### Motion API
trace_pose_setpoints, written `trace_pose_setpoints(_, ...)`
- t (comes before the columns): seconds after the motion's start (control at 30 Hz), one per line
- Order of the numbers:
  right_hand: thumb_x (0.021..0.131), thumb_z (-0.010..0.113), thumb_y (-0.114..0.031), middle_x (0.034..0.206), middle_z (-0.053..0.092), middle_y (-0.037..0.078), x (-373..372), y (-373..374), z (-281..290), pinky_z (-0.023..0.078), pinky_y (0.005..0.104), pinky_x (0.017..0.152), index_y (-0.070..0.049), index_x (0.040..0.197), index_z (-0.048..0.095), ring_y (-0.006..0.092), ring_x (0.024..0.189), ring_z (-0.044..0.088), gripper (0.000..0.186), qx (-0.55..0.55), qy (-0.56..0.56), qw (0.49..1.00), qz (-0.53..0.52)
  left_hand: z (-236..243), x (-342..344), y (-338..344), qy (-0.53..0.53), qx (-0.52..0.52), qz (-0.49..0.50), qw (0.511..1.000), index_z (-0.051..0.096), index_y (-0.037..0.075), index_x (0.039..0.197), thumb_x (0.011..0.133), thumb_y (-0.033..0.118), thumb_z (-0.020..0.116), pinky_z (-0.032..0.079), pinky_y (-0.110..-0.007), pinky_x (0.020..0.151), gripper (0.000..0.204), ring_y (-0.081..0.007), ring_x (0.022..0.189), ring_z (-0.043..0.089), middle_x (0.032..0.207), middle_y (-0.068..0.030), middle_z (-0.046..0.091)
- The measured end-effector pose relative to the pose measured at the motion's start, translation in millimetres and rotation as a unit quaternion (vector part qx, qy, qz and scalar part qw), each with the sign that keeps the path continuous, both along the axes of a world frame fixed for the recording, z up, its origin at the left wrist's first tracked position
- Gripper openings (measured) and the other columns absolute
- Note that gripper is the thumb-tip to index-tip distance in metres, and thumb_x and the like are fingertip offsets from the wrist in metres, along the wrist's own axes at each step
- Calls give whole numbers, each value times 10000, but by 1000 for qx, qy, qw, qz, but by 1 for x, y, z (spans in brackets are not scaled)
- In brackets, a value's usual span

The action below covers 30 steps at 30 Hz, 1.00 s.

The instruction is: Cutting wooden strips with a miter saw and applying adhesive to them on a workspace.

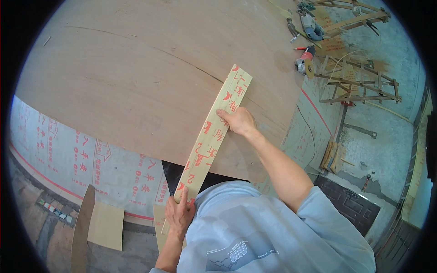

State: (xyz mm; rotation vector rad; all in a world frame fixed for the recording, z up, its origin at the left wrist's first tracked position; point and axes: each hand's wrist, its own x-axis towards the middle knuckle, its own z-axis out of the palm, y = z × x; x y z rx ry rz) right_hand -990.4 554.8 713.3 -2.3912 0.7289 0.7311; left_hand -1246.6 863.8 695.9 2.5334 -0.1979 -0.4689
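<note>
A long, narrow strip of pale wood board (205, 136) with red printing slants across the front edge of a large brown plywood sheet (136, 86). My left hand (179, 213) grips the strip's near end, close to my body, with the index finger laid along its face. Farther up, my right hand (238, 120) holds the strip's right edge, thumb on top and the other fingers hidden beneath. The far end of the strip lies over the sheet; I cannot tell whether it touches.
An angle grinder (307, 60), a red pencil (300, 48), a power tool (311, 26) and a hammer (291, 26) lie at the sheet's far right. Wooden trestles (359, 84) stand beyond. Board offcuts (107, 225) are at lower left, a dark door panel (348, 203) at lower right.
</note>
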Motion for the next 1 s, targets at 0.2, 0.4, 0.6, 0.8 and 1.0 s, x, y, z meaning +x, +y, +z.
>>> trace_pose_setpoints(0.2,898,684,-579,794,766,45,7,5,3,556,377,765,-74,965,797,201,725,728,523,11,13,1000,12,1,2,2,-9,-6,10,1000,554,269,1473,716,247,827,476,-428,655,805,-323,790,547,901,-141,477)
trace_pose_setpoints(0.4,867,700,-608,825,774,14,14,9,6,564,395,857,-131,966,799,226,872,750,497,-9,32,999,20,6,4,2,3,-9,17,1000,567,233,1463,723,220,814,481,-432,665,780,-325,795,545,893,-139,479)
trace_pose_setpoints(0.6,853,698,-635,833,775,13,22,16,7,566,388,848,-122,888,786,210,887,747,521,0,36,999,27,10,8,3,-23,7,21,999,565,229,1464,705,201,819,485,-422,665,801,-321,784,544,889,-139,476)
trace_pose_setpoints(0.8,865,691,-591,820,765,4,27,23,9,549,367,850,-128,918,785,181,834,737,475,21,19,1000,9,15,13,8,-40,-4,15,999,525,220,1502,689,193,832,475,-418,642,869,-316,772,534,878,-137,464)
trace_pose_setpoints(1.0,842,707,-651,928,778,42,35,32,10,575,395,894,-112,947,769,232,959,740,553,12,45,999,18,14,14,13,-57,0,17,998,487,217,1533,689,176,826,467,-422,638,910,-321,765,524,884,-147,459)
